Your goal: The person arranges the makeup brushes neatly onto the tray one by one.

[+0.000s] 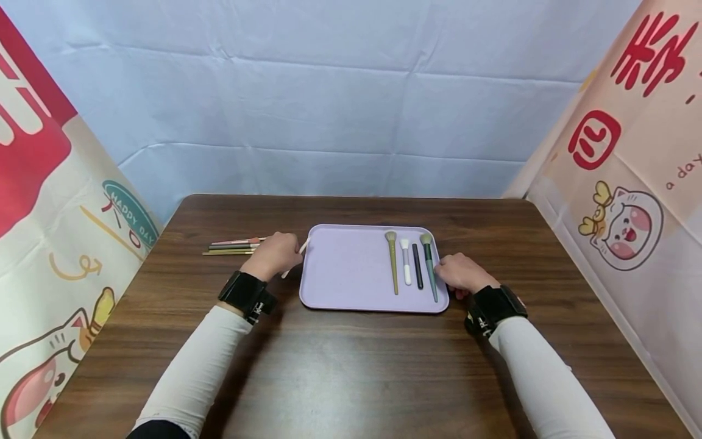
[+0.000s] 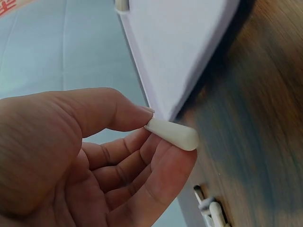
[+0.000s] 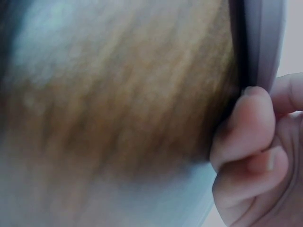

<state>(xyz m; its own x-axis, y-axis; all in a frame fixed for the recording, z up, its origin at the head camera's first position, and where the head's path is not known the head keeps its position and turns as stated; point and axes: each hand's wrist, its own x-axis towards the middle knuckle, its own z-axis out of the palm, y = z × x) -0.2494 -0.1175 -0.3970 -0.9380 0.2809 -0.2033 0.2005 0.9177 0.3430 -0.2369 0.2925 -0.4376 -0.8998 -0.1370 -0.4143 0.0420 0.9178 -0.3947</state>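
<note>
My left hand (image 1: 276, 253) pinches a slim white brush (image 1: 287, 272) between thumb and fingers, beside the left edge of a lilac tray (image 1: 345, 271). In the left wrist view the brush's rounded white handle end (image 2: 177, 135) sticks out past the fingertips. At the tray's right edge my right hand (image 1: 463, 274) grips the rim, with curled fingers (image 3: 251, 123) against it in the right wrist view. Side by side on the tray's right half lie an olive brush (image 1: 393, 265), a white brush (image 1: 406, 265), a black brush (image 1: 417, 265) and a green brush (image 1: 430, 268).
Several more brushes (image 1: 230, 246) lie in a bunch on the brown wooden table (image 1: 351, 378), just left of my left hand. A pale blue cloth (image 1: 329, 110) hangs behind the table, and printed cloths hang at both sides.
</note>
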